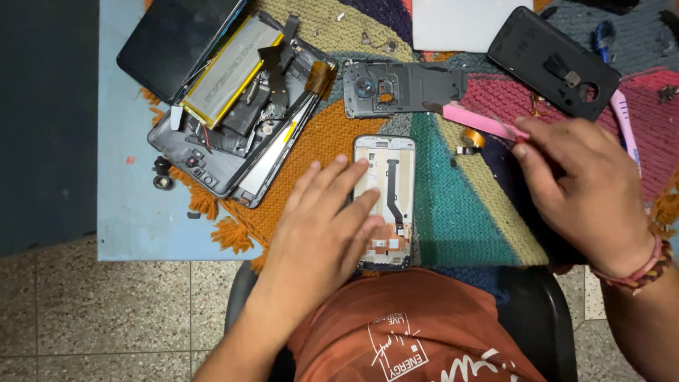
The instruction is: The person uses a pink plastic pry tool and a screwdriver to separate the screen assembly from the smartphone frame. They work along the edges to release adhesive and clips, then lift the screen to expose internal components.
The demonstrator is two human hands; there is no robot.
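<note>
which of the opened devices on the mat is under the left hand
The small white-framed phone under the left hand; the larger grey tablet with its battery lies apart, upper left.

A multicoloured knitted mat (453, 205) in orange, teal and pink lies on a pale blue table (134, 212).

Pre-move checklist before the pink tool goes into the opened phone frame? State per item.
1. Opened white-and-orange phone frame held down: ok, left hand lies flat on it, fingers across its left edge.
2. Tool in hand: ok, right hand grips the flat pink plastic pry tool.
3. Tool tip on the frame: not ok, it points at the dark grey camera-cutout cover plate above the frame.
4. Black flex ribbon in the frame exposed: ok, uncovered down the middle.
5. Frame fully on the multicoloured knitted mat: cannot tell, its lower end is at the table edge.
</note>
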